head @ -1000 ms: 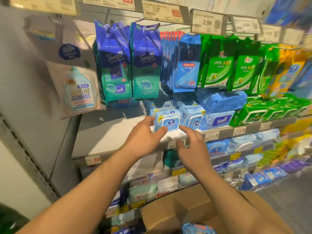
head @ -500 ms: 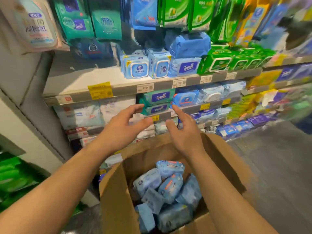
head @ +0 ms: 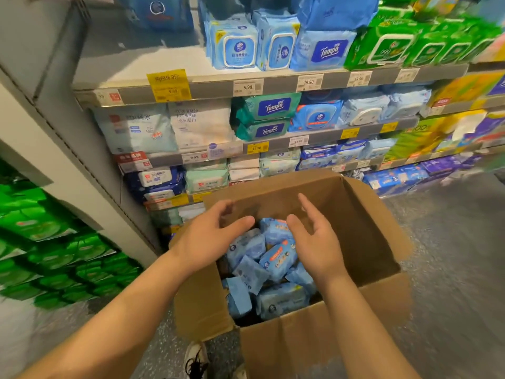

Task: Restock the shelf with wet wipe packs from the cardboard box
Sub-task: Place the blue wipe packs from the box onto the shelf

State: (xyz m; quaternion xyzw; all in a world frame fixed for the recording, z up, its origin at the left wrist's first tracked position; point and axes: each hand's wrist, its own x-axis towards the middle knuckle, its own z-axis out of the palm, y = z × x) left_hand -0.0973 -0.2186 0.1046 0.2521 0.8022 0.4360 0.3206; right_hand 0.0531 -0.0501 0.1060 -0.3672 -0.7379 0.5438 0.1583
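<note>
Both hands hover over the open brown cardboard box point(head: 363, 242) on the floor, near side of the shelving. Left hand point(head: 210, 239) empty, fingers loosely curved; right hand point(head: 317, 242) empty, palm turned inward, fingers spread wide. Neither touches anything yet.

Pale blue soft plastic wet wipe packs point(head: 277, 258) lie jumbled in the box below the hands. Likely light, squashy, film slick; best pinched across the short sides, thumb opposite fingers.

Grey metal shelf point(head: 136, 64), far left, has bare space beside the standing blue-and-white packs point(head: 232, 42).
</note>
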